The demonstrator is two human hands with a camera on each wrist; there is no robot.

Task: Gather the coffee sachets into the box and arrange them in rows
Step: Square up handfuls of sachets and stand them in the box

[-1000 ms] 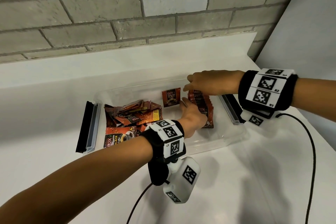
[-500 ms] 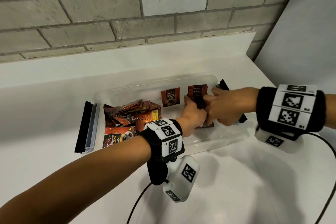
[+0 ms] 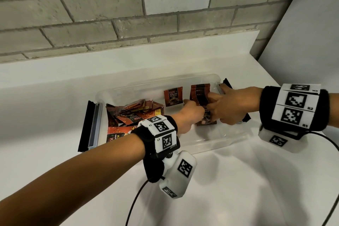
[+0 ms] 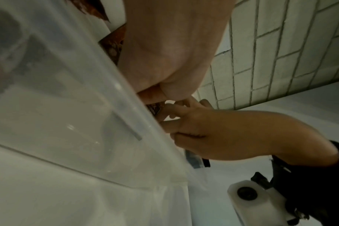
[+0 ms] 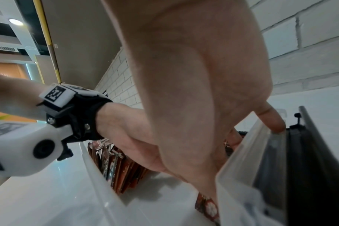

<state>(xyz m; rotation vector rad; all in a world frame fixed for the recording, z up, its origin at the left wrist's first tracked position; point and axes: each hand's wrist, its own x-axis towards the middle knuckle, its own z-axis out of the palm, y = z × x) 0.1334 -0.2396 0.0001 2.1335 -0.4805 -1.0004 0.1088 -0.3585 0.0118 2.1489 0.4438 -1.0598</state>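
A clear plastic box sits on the white counter. At its right end stands a stack of dark red coffee sachets. My left hand and my right hand both grip this stack from either side, fingers curled round it. One sachet stands alone against the back wall of the box. A loose heap of sachets fills the left end. The right wrist view shows the heap behind my left hand, and one fingertip on the box rim.
Black clip handles hang open at the box's left end and right end. A brick wall rises behind the counter's raised back ledge. A grey panel closes the right side. Cables trail from both wrist units over the counter.
My right hand came down from above the stack and closed on its right side. The stack now stands more upright between both hands.
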